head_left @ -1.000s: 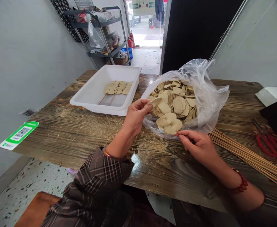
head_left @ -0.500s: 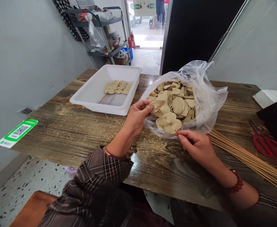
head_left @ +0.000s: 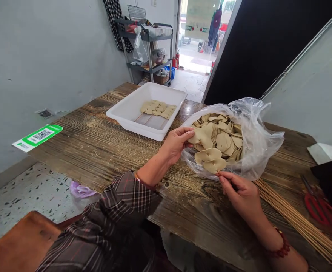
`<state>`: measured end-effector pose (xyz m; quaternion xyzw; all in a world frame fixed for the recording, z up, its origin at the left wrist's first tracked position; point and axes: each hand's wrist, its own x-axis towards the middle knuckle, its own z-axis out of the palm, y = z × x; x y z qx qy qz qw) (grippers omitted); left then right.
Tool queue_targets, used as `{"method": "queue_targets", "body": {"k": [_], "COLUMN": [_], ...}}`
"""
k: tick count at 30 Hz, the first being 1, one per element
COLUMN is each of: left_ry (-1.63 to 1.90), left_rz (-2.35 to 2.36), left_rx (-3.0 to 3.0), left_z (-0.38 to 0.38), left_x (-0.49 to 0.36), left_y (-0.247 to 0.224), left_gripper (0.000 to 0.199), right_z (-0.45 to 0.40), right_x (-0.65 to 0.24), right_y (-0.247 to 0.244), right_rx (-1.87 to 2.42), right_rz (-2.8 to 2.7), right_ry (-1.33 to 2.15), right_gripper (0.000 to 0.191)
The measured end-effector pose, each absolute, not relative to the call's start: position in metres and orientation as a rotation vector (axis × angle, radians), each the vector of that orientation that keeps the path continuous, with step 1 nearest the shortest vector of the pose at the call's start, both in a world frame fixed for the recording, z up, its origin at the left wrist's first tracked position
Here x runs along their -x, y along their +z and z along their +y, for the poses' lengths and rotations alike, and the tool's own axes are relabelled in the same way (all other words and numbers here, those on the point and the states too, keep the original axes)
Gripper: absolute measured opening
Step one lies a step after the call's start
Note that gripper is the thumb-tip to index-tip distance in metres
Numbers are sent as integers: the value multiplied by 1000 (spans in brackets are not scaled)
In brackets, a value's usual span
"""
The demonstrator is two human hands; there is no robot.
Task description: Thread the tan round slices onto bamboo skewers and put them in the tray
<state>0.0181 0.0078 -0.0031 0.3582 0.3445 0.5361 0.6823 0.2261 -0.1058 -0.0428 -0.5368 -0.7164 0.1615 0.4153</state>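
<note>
Hands (head_left: 242,190) w/ discs (head_left: 215,165), bag (head_left: 256,149) nr tray (head_left: 139,129), sm gap

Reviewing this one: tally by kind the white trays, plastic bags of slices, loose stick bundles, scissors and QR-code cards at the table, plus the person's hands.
White tray: 1
Plastic bag of slices: 1
Stick bundle: 1
Scissors: 1 pair
QR-code card: 1
Hands: 2 (left hand, right hand)
Total: 7

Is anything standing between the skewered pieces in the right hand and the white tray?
Yes: in this view the left hand, pinching a beige piece, lies between the skewered pieces and the white tray, as does the left edge of the plastic bag.
</note>
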Motion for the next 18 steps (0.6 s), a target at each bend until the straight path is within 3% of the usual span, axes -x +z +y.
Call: {"method": "queue_targets", "body": {"k": [11,18], "left_ry": [1177,1170], "left_rz": [748,725], "left_rx": [-673,-737], "left_z": [4,2], "left_x": [-21,-26], "left_y": [-3,-7], "left_gripper": [15,26], "right_z": [-106,-105], "right_x": [-222,-224], "right_y": [-42,-45], "right_rx": [1305,1321], "right_rz": [-1797,-1799], "right_ry": [256,261], "right_gripper": [20,20]}}
